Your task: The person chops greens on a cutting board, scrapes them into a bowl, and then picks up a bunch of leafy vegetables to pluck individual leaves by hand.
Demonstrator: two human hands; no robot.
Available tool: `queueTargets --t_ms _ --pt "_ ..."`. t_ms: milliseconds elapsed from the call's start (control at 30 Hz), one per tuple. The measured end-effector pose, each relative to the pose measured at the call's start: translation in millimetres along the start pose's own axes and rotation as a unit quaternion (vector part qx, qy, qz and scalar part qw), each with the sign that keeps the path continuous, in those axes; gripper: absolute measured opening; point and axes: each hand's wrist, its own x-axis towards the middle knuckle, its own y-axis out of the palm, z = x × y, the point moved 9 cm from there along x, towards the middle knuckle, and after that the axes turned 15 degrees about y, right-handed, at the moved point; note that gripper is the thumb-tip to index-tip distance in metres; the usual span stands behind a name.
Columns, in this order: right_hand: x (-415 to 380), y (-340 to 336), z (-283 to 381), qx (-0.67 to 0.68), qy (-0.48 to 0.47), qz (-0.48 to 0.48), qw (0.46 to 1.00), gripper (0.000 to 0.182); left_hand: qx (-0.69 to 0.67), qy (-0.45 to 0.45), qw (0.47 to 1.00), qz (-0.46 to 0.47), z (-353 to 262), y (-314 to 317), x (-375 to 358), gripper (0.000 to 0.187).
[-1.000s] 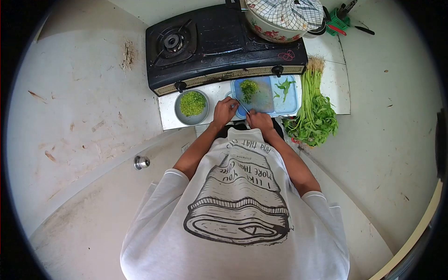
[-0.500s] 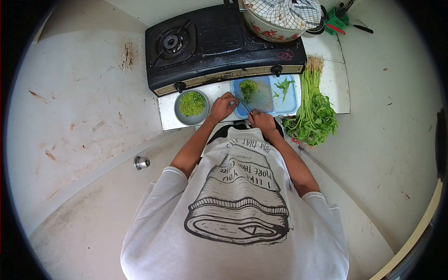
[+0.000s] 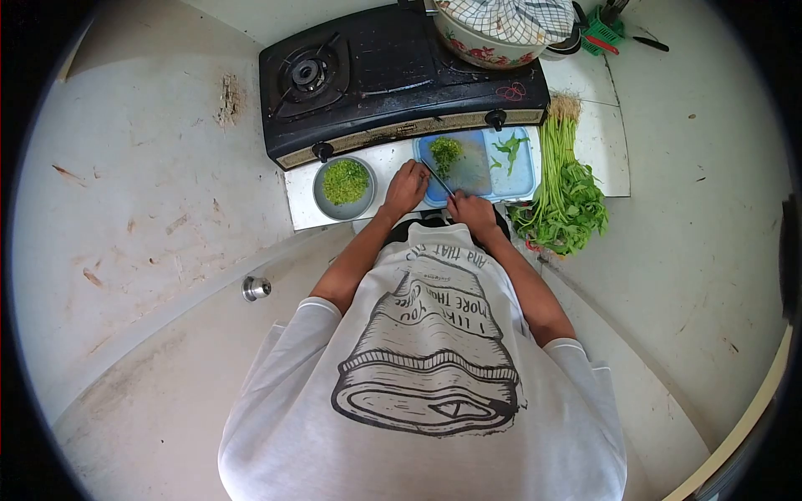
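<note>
One knife (image 3: 438,179) slants over the blue tray (image 3: 520,184), its long axis running from the right hand (image 3: 474,212), fingers wrapped round the handle, up-left toward the left hand (image 3: 407,187), whose grip I cannot tell. Chopped greens (image 3: 444,151) lie beside the blade. Upside-down lettering on the shirt (image 3: 430,380) includes "I LIKE YOU MORE THAN"; the stove (image 3: 393,79) label is illegible.

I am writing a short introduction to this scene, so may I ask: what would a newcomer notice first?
The printed white shirt fills the lower middle of the view. Above it, the right hand holds a knife over a blue tray with chopped greens, the left hand near the blade's tip. A leafy bunch lies right of the tray.
</note>
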Motion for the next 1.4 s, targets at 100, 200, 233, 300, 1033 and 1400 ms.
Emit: queueTargets --t_ms 100,200,233,300,1033,1400 --pt "0.2 -1.8 1.5 0.000 -0.004 -0.007 1.000 0.044 -0.021 -0.031 0.999 -0.015 0.6 4.7 -4.9 0.009" --pt "-0.1 -0.9 1.3 -0.001 -0.014 -0.017 1.000 0.044 -0.056 -0.085 0.994 -0.040 11.7 8.2 -12.0 0.011" --pt "0.5 -0.4 1.4 0.008 -0.022 -0.027 0.999 0.044 -0.073 -0.107 0.990 -0.048 14.3 7.0 -12.8 0.012" --pt "0.0 -2.2 3.1 0.026 -0.037 -0.046 0.998 0.043 -0.096 -0.150 0.981 -0.071 20.7 7.2 -17.0 0.016" --pt "-4.0 -3.5 9.9 -0.033 -0.036 -0.020 0.999 0.038 -0.121 -0.352 0.923 -0.101 46.6 11.3 -42.1 0.044" --pt "-9.4 -2.9 10.0 -0.036 -0.049 0.002 0.998 0.036 -0.140 -0.362 0.915 -0.106 50.7 15.2 -45.9 0.044"
